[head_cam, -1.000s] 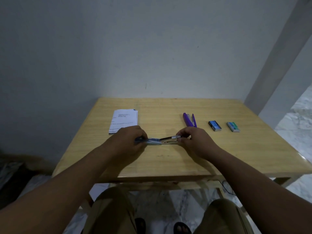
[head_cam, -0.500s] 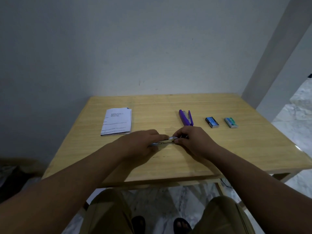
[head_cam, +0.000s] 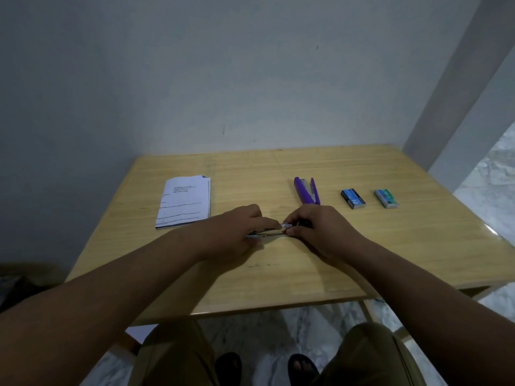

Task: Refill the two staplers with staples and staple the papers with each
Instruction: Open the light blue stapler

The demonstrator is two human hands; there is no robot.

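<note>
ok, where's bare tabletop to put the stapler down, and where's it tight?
Free: the table's right side below the blue staple box and green staple box; the near edge between the forearms; the far strip along the wall. Tight: the middle, where left hand and right hand hold a stapler between papers and purple stapler.

stapler (head_cam: 271,231) mostly hidden under hands, paper (head_cam: 184,201) print illegible

Papers (head_cam: 184,201) left of stapler (head_cam: 306,190)
</note>
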